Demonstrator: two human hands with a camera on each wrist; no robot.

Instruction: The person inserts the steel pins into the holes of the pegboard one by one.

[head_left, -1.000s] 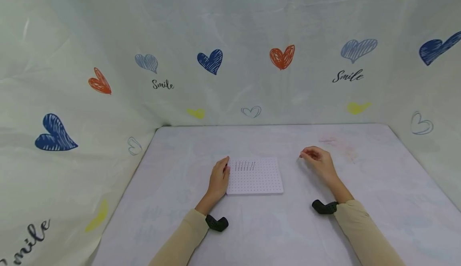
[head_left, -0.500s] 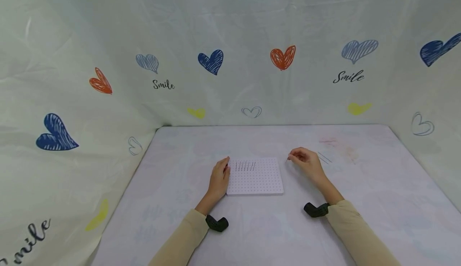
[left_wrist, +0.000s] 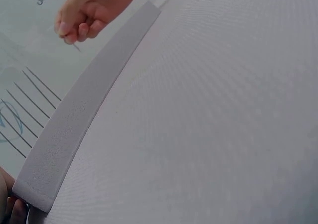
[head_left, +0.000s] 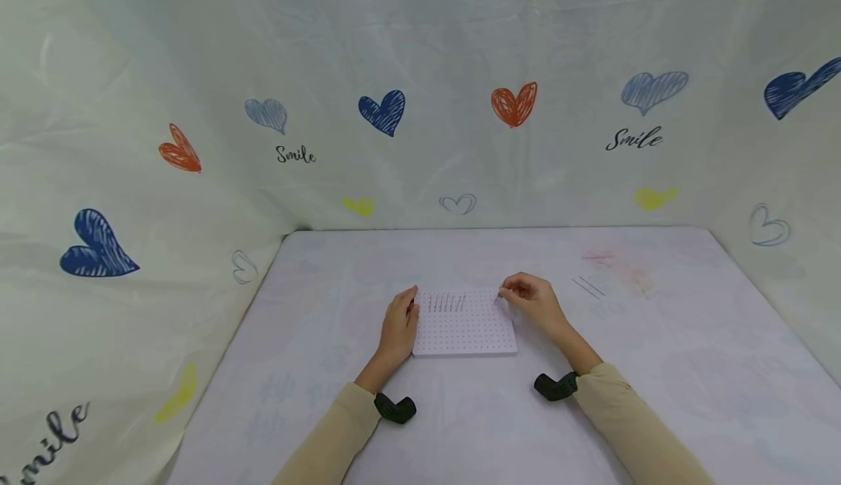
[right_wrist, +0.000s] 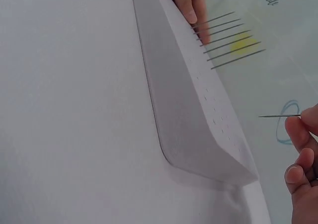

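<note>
**Right hand brings a needle to the pegboard**

Compared with a second earlier, the right hand (head_left: pixel 534 302) has moved left from the bare table (head_left: pixel 657 368) to the right far corner of the white perforated board (head_left: pixel 465 331), uncovering two loose needles (head_left: pixel 588 287) on the table. Its thumb and forefinger pinch a thin needle (right_wrist: pixel 278 116), the point projecting beyond the fingertips (right_wrist: pixel 309 118) toward the board. The left hand (head_left: pixel 398 328) stays flat against the board's left edge, fingers straight and together, beside six upright needles (head_left: pixel 447 302).

White perforated foam board (head_left: pixel 465 331) lies flat on the table, six thin metal needles (head_left: pixel 447 302) standing upright in a row near its far left edge. One loose needle (right_wrist: pixel 278 116) is held level above the board's far right corner.
</note>
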